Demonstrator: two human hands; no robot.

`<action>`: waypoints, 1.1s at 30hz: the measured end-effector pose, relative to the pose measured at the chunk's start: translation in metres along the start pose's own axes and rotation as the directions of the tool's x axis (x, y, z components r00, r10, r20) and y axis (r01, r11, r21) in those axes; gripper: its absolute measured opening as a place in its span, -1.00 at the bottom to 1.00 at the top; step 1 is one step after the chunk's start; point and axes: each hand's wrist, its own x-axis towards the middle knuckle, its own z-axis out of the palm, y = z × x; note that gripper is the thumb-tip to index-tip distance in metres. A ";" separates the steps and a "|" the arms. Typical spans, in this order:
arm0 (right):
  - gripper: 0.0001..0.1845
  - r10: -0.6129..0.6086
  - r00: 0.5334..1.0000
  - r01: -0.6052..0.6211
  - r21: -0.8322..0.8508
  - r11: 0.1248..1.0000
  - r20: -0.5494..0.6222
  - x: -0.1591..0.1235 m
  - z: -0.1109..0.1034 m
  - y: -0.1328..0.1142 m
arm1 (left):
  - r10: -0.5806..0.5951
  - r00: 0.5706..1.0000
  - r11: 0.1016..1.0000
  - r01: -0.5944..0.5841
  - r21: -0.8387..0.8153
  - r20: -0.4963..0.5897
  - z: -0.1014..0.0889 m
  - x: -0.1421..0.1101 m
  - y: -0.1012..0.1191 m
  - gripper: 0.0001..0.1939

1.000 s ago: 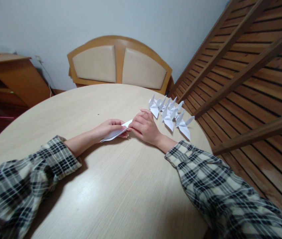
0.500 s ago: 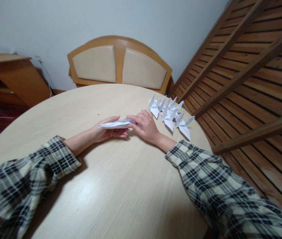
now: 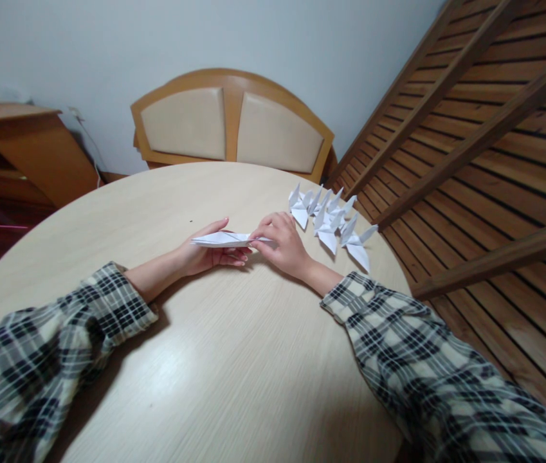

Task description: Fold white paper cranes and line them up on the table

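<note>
A narrow piece of folded white paper (image 3: 222, 240) is held between my two hands just above the table. It lies across my left hand (image 3: 200, 254), with the thumb raised along the far side and the fingers beneath. My right hand (image 3: 280, 243) pinches the paper's right end between thumb and fingers, partly hiding that end. Just beyond my right hand stand several white paper cranes (image 3: 327, 238), grouped close together with pointed tips up.
The round, light wooden table (image 3: 195, 360) fills the middle. Behind it is a wooden headboard with cream panels (image 3: 183, 125). A slatted wooden partition (image 3: 475, 141) rises at the right, and a wooden desk (image 3: 26, 148) stands at the far left.
The folded paper has gone from slanted to nearly level. My left thumb has lifted off its face, and the left fingers have shifted beneath. The right hand has barely moved.
</note>
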 end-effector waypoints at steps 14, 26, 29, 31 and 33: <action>-0.72 0.382 0.908 -0.402 0.608 0.684 0.170 0.003 0.008 -0.004 | 0.034 0.999 0.997 -0.034 0.062 -0.004 0.002 0.001 -0.002 -0.25; -0.65 0.524 0.820 -0.502 0.731 0.462 0.232 0.004 0.012 -0.002 | 0.138 0.989 0.986 -0.133 0.102 -0.043 0.004 0.001 -0.007 -0.12; -0.70 0.534 0.815 -0.498 0.746 0.443 0.227 0.004 0.011 -0.006 | 0.165 0.985 0.979 -0.159 0.126 -0.042 0.004 0.001 -0.008 -0.21; -0.70 0.530 0.820 -0.488 0.748 0.449 0.216 0.005 0.010 -0.007 | 0.167 0.985 0.980 -0.162 0.120 -0.034 0.002 0.001 -0.007 -0.19; -0.70 0.524 0.825 -0.482 0.749 0.454 0.213 0.004 0.010 -0.009 | 0.164 0.986 0.981 -0.160 0.109 -0.024 0.001 0.002 -0.007 -0.16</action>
